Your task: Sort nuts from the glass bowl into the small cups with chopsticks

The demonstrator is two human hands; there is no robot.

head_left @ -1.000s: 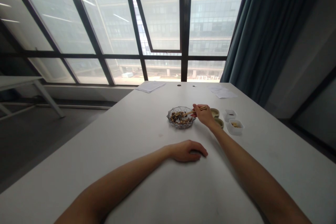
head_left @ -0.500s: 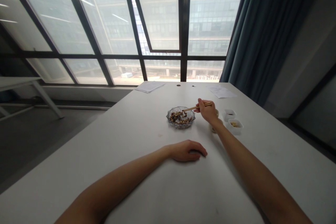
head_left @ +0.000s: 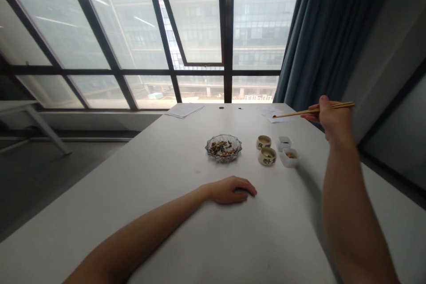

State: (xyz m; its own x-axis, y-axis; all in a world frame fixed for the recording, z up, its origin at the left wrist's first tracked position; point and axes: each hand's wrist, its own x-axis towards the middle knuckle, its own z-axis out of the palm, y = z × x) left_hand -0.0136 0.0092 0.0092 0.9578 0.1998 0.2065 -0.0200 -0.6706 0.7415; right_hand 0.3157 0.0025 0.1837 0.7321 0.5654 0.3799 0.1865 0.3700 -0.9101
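Pinching chopsticks (head_left: pixel 313 111) in right hand (head_left: pixel 331 120), curled tight round the thick ends. Held up in the air over the right edge of the table (head_left: pixel 159 186), with tips aimed left and nothing visible between them. Well apart from glass dish (head_left: pixel 223 147) of mixed nuts, down and to the left of that hand. Between dish and hand, lower: far cup (head_left: pixel 263 142) and near cup (head_left: pixel 267 156), then far white tub (head_left: pixel 284 143) and near white tub (head_left: pixel 290 158) just right of them. Resting left hand (head_left: pixel 231 190) palm down on the table, loosely curled, gripping nothing, nearer than the dish and apart from it. Beyond: paper sheets (head_left: pixel 183 109) at the far edge, dark curtain (head_left: pixel 319 31) behind.
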